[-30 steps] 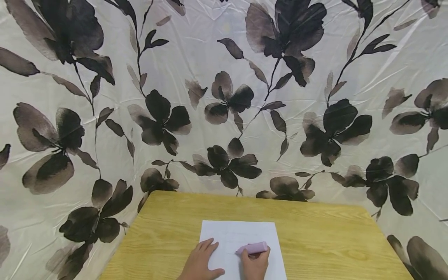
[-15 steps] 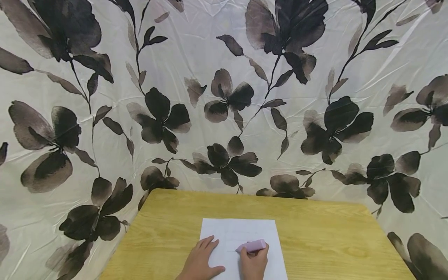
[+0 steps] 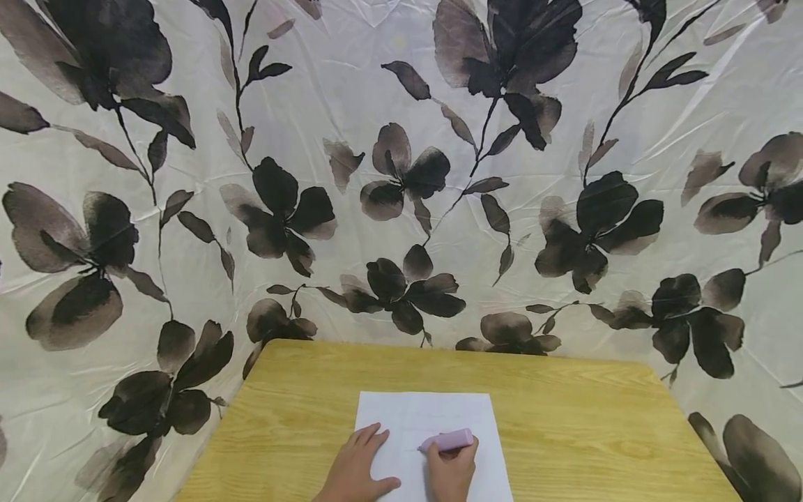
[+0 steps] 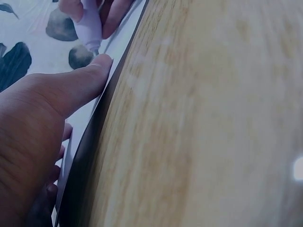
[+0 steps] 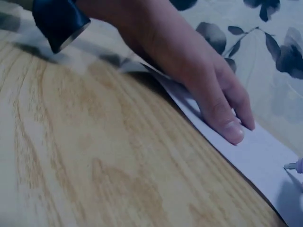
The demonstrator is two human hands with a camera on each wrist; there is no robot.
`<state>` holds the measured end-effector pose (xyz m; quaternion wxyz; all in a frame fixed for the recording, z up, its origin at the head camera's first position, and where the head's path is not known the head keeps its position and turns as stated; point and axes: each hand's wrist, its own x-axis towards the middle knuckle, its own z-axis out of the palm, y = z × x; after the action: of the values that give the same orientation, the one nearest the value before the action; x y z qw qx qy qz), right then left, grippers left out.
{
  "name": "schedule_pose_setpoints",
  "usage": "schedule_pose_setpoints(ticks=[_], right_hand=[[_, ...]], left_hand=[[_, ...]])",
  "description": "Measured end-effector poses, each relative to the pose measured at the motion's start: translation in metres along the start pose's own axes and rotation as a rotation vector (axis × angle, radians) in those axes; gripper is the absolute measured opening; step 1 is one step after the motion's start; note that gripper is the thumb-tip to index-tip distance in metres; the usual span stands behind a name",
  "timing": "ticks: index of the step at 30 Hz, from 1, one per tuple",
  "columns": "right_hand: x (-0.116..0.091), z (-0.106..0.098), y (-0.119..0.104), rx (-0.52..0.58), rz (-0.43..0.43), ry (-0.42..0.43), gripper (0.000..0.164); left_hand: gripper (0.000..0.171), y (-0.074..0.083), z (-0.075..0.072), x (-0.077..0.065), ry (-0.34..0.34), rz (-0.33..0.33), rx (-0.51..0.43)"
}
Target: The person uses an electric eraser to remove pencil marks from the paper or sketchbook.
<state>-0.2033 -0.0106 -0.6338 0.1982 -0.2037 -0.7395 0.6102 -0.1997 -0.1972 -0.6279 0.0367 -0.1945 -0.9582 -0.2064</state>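
A sheet of white paper (image 3: 401, 418) with faint lines lies on the wooden table. My left hand (image 3: 359, 466) rests flat on its left side, fingers and thumb spread. My right hand (image 3: 452, 470) grips a chunky lilac pen (image 3: 448, 440), its tip at the paper right of my left hand. From the left wrist, the pen (image 4: 88, 26) points down just beyond my left thumb (image 4: 85, 82). The right wrist view shows my left hand (image 5: 199, 71) on the sheet, with only the pen's thin metallic tip (image 5: 289, 166) at the right edge.
The yellow wood-grain table (image 3: 577, 425) extends on both sides of the sheet. Behind it hangs a white cloth (image 3: 351, 90) with dark flowers. A dark band (image 5: 59, 21) sits near my left wrist in the right wrist view.
My right hand and the pen have shifted very slightly on the sheet, the pen's rear end a little leftward. My left hand stays in place. The head view has drifted a little.
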Motion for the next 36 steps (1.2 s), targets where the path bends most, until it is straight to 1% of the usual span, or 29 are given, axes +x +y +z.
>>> schedule_pose_setpoints(ticks=[3,6,9,12,15,19,22,25,27,32,36], right_hand=[[-0.0007,0.0015,0.0016,-0.005,-0.037,-0.033,0.05],[-0.0009,0.0023,0.0036,-0.004,-0.065,-0.027,0.05],[-0.0028,0.0027,0.004,-0.001,-0.081,-0.031,0.05],[-0.005,0.0035,0.0043,-0.002,-0.091,-0.047,0.05],[-0.0062,0.0044,0.0051,-0.007,-0.102,-0.026,0.05],[-0.0065,0.0055,0.0057,0.014,-0.101,-0.044,0.051],[-0.0056,0.0048,0.0032,0.028,-0.06,-0.061,0.052],[-0.0045,0.0037,0.001,0.008,-0.012,-0.023,0.052],[-0.0051,0.0025,-0.0005,0.009,-0.002,-0.005,0.051],[-0.0069,0.0029,0.0007,-0.008,-0.047,0.03,0.05],[-0.0086,0.003,0.0004,0.005,-0.068,-0.007,0.051]], left_hand=[[0.089,-0.0014,0.0008,-0.0014,0.034,0.016,0.0],[0.088,-0.0023,0.002,-0.0024,0.06,0.039,0.008],[0.088,-0.0028,0.0025,-0.003,0.058,0.039,0.01],[0.089,-0.0033,0.0022,-0.0035,0.044,0.024,0.004],[0.09,-0.004,0.0021,-0.0037,0.029,0.014,0.001],[0.09,-0.0052,0.0024,-0.0039,0.024,0.009,-0.002],[0.089,-0.0055,0.0026,-0.0047,0.034,0.008,-0.002],[0.089,-0.0059,0.0035,-0.0056,0.042,0.01,0.002],[0.089,-0.0057,0.0038,-0.0056,0.04,0.014,-0.002],[0.088,-0.0036,0.0008,-0.0046,0.024,0.012,-0.011],[0.088,-0.0026,-0.0008,-0.0044,0.015,0.005,-0.011]])
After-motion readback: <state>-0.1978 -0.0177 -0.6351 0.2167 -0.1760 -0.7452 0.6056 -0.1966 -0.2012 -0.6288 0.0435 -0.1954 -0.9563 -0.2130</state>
